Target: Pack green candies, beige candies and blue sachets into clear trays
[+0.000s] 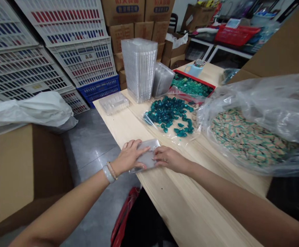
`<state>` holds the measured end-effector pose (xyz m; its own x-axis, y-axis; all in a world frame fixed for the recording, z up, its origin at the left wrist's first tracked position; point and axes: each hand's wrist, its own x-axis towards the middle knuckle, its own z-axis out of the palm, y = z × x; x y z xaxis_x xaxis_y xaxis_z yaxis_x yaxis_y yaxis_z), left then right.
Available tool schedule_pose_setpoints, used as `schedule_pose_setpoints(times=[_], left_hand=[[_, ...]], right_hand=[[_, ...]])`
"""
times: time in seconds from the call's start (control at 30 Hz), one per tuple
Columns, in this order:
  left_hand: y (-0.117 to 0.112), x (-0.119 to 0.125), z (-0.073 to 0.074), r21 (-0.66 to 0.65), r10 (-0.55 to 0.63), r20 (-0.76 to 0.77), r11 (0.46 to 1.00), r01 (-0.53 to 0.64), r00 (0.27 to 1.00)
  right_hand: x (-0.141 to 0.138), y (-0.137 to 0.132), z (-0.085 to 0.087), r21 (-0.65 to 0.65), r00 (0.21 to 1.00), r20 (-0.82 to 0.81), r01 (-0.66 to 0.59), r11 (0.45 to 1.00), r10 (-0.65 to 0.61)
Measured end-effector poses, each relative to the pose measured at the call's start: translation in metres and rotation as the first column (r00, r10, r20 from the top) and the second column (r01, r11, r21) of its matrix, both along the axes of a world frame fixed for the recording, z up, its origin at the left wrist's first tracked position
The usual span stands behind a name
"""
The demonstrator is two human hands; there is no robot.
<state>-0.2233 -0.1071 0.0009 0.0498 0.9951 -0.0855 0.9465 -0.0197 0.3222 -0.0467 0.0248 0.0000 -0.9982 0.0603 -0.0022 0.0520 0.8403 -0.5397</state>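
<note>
From the head-worn camera, the left hand (130,157) was spread over a clear plastic tray (146,156), its fingers across the top and its thumb at the near edge. The right hand (168,159) had its fingers close together, their tips on the tray's right side. The tray lay between the two hands at the edge of a pale wooden desk (190,206), with one corner reaching past that edge.

Just ahead of the right hand was a clear bag (151,118) holding a heap of teal pods (167,115). Farther ahead of it, a red tray (192,84) held more teal pods, with a pale blue mug (194,70) behind it. To the right of the right hand lay a large plastic bag (249,137) of small wrapped packets. Ahead of the left hand stood a tall stack of clear trays (139,70), beside a loose clear tray (114,103).
</note>
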Motion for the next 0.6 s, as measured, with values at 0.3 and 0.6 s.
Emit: schedule_pose_setpoints(times=[0.3, 0.6], left_hand=[[-0.015, 0.037, -0.002, 0.059, -0.006, -0.049, 0.998, 0.009, 0.999], [-0.017, -0.002, 0.060, 0.251, 0.128, 0.189, 0.952, -0.174, 0.974]], right_hand=[[-0.008, -0.036, 0.014, 0.513, 0.974, 0.200, -0.198, 0.835, 0.109], [0.051, -0.050, 0.061, 0.599, 0.971, 0.021, 0.177, 0.781, -0.236]])
